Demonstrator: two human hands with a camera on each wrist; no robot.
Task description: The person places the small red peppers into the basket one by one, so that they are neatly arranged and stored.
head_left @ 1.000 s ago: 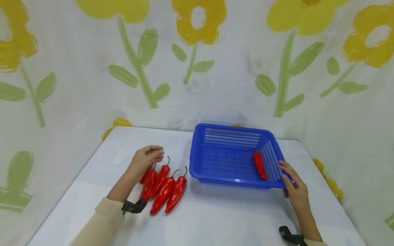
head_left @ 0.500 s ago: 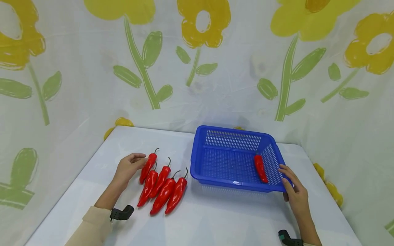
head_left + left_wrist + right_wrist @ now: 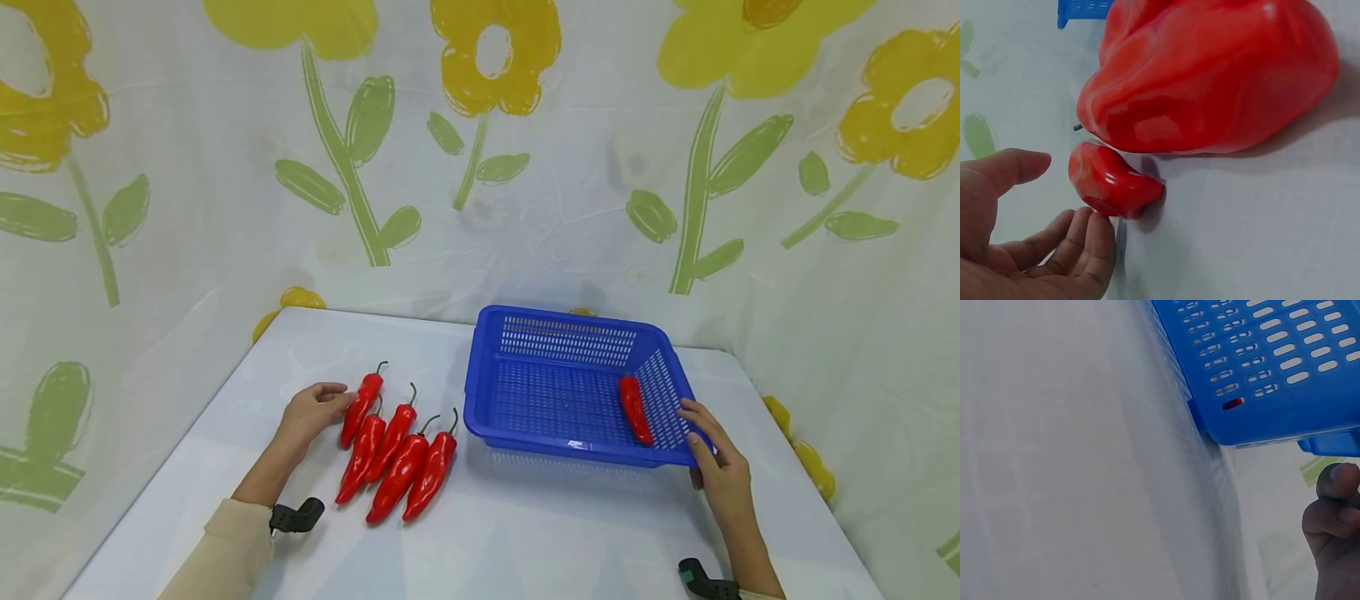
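Observation:
My left hand (image 3: pixel 311 414) reaches to the rearmost red chili pepper (image 3: pixel 364 408) on the white table. In the left wrist view, thumb and fingers stand apart on either side of this pepper (image 3: pixel 1110 182), fingertips right at its surface and the thumb clear of it. Several more red chili peppers (image 3: pixel 397 479) lie beside it, stems pointing away. My right hand (image 3: pixel 722 479) grips the front right corner of a blue plastic basket (image 3: pixel 577 451), thumb and forefinger at the rim. The right wrist view shows its curled fingers (image 3: pixel 1334 515) below the basket wall (image 3: pixel 1285 406).
Inside the basket, one red chili pepper (image 3: pixel 636 410) lies against the right side. A cloth with printed flowers (image 3: pixel 555 225) hangs behind the white table (image 3: pixel 525 542). Each wrist wears a black strap with a small device (image 3: pixel 297 517).
My left hand has moved left and down from above the peppers to the left side of the rearmost one, uncovering it. The right hand stays on the basket corner. The view has shifted slightly.

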